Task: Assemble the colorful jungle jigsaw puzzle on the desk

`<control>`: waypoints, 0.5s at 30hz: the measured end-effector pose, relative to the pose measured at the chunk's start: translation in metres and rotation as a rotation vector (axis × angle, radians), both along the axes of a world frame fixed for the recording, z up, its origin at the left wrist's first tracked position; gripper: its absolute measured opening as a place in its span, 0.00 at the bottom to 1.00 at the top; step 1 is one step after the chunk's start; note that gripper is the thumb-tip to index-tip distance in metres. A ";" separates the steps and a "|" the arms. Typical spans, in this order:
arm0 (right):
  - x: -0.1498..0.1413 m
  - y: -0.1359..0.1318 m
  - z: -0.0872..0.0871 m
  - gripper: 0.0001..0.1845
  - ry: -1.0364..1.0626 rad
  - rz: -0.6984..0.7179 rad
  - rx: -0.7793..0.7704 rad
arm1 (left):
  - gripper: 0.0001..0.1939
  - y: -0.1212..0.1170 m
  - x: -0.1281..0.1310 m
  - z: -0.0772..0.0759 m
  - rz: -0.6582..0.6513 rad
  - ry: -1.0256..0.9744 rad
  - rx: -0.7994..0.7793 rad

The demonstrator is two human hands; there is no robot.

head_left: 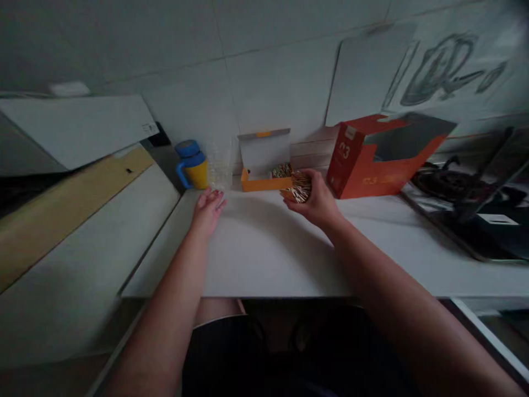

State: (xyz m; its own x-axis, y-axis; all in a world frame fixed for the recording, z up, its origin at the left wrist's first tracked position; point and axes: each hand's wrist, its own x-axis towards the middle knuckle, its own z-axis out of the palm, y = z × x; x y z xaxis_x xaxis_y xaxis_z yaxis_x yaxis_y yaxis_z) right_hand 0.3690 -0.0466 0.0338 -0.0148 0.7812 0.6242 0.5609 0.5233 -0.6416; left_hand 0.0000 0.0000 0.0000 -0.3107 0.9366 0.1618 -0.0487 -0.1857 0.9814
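Brown-and-white bundle of thin sticks (301, 189) sits in our right hand (317, 199), fingers curled round it, near the open orange cardboard box (257, 186); our left hand (206, 210) is loosely half-open, holding nothing we can see; if our right grip slackened, sticks could scatter

handled jug (196, 171): blue, yellow lower part | open-lidded carton (266, 184): orange front, pale grey lid lining | stick bundle (301, 189): brown, whitish streaks | windowed carton (346, 165): red-orange, paler lettering | tabletop (264, 248): white
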 end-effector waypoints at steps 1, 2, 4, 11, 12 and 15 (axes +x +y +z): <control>-0.003 -0.001 0.000 0.50 -0.012 0.021 -0.014 | 0.31 0.001 0.002 -0.003 0.051 0.024 -0.022; -0.006 -0.003 -0.001 0.49 -0.024 0.039 -0.025 | 0.33 0.001 0.004 -0.005 0.095 0.045 -0.040; -0.011 -0.004 -0.002 0.47 -0.044 0.067 -0.041 | 0.33 0.002 0.007 -0.009 0.160 0.082 -0.065; -0.015 -0.004 -0.007 0.48 -0.089 0.139 -0.043 | 0.21 -0.008 0.015 -0.004 0.151 0.152 -0.039; -0.015 -0.004 -0.008 0.48 -0.094 0.158 -0.045 | 0.20 -0.010 0.019 -0.003 0.118 0.159 -0.026; -0.016 -0.004 -0.011 0.50 -0.105 0.218 -0.070 | 0.21 -0.020 0.034 0.002 -0.019 0.191 0.012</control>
State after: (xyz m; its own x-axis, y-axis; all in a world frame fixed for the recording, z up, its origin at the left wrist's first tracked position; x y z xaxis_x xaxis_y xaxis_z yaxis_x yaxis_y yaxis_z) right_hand 0.3532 -0.0509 0.0233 -0.2495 0.7934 0.5551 0.5054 0.5957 -0.6242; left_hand 0.0343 -0.0197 0.0016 -0.2560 0.9397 0.2269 0.1343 -0.1979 0.9710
